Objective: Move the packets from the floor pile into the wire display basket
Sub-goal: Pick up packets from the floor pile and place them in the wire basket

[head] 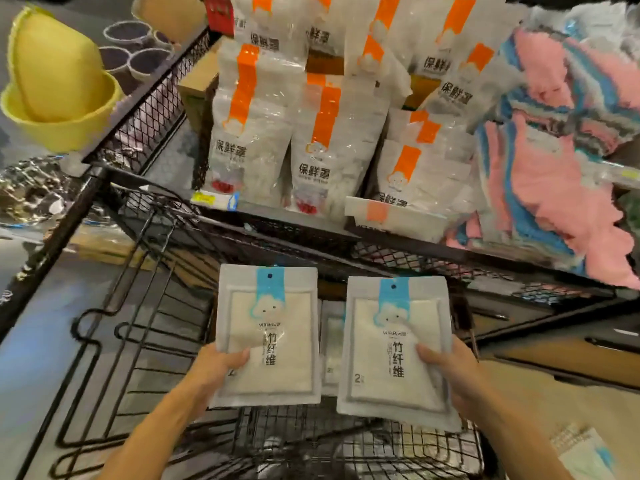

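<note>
Placing step: left hand (211, 372) and right hand (446, 375) each hold a blue-label packet, left packet (270, 341) and right packet (398, 351), fingers pinching lower edges, mid-frame above the wire basket (346, 445). Next, probably: lower, release upright.

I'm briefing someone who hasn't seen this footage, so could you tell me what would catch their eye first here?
Front and centre, the left hand and the right hand each hold a blue-tabbed packet, the left packet and the right packet, upright over the wire display basket. Behind them, orange-striped white bags fill the shelf, with pink and blue cloths stacked at the right.
</note>
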